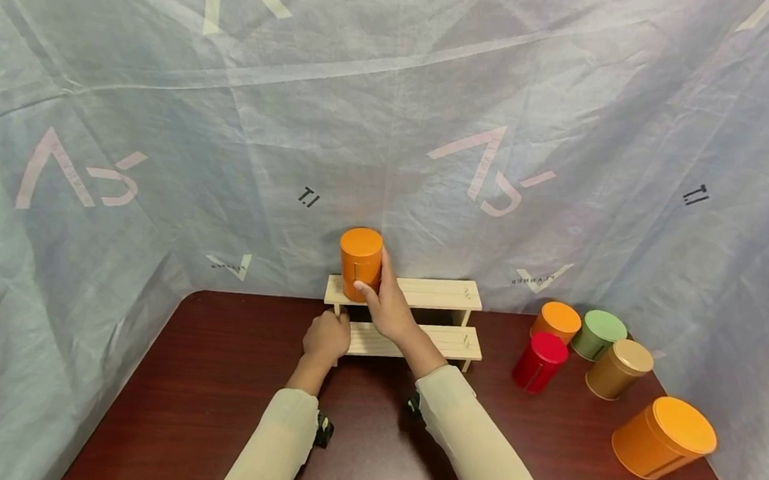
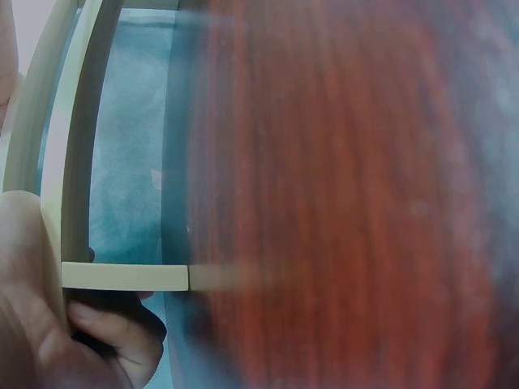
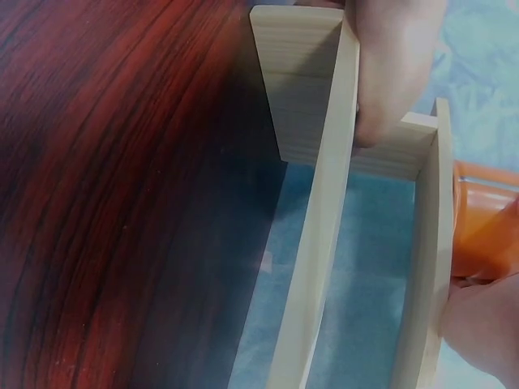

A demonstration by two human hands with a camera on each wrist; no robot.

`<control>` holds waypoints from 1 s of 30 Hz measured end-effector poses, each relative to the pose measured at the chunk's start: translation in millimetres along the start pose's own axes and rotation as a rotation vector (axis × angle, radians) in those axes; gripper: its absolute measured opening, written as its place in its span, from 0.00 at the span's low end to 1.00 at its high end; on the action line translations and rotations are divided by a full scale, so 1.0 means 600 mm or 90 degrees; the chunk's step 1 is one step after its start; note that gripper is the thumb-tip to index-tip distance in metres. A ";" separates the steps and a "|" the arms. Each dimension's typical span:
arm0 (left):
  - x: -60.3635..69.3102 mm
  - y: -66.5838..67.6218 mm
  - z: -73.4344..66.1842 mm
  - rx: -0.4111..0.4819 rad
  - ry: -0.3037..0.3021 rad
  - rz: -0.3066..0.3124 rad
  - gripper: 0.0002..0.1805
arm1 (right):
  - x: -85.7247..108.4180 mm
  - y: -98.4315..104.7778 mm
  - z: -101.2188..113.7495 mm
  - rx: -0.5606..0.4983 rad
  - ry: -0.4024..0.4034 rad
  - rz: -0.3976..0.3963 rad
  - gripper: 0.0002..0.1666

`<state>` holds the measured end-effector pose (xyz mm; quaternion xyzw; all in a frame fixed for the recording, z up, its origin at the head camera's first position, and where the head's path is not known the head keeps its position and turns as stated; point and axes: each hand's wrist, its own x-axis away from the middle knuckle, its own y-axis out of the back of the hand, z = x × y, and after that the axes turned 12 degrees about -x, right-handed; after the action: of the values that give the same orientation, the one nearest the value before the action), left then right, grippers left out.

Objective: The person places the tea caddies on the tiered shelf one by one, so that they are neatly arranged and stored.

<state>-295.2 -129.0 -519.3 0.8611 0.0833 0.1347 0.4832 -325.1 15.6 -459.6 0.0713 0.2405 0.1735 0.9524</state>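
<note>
A small two-step wooden rack stands against the back sheet. My right hand holds an upright orange canister at the left end of the upper step; in the right wrist view the canister's base is right at that step. At the lower step's left end my left hand grips the rack. In the left wrist view its thumb lies on top of the board and curled fingers show below it, beside the rack's side leg.
On the right of the dark red table stand a red canister, a smaller orange one, a green one, a gold one and a large orange one. A grey printed sheet hangs behind.
</note>
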 end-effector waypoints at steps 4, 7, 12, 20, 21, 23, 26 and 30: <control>0.000 0.001 0.001 0.001 0.002 -0.002 0.30 | 0.000 -0.004 0.000 0.024 -0.022 -0.008 0.53; 0.001 0.000 0.000 -0.002 0.006 -0.005 0.31 | 0.000 -0.007 -0.002 0.042 -0.032 -0.018 0.53; 0.001 0.001 -0.001 -0.005 0.011 -0.011 0.30 | 0.001 -0.012 -0.001 0.058 -0.019 -0.025 0.53; 0.002 0.005 0.000 -0.002 0.009 -0.015 0.30 | -0.001 -0.011 -0.006 0.035 -0.023 -0.019 0.53; 0.002 0.003 0.000 -0.004 0.009 -0.016 0.30 | 0.001 -0.009 -0.006 0.021 -0.032 -0.021 0.54; 0.001 0.000 -0.001 -0.008 0.009 -0.016 0.30 | 0.008 -0.004 -0.007 -0.007 -0.057 -0.031 0.54; -0.001 -0.006 -0.003 -0.009 0.013 -0.016 0.30 | 0.026 0.005 -0.007 -0.031 -0.073 -0.051 0.54; -0.004 -0.007 -0.002 -0.007 0.016 -0.024 0.29 | 0.049 0.011 0.000 -0.040 -0.078 -0.055 0.53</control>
<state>-297.9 -126.7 -522.5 0.8549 0.1048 0.1370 0.4893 -302.8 32.3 -470.8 0.0414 0.1791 0.1351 0.9736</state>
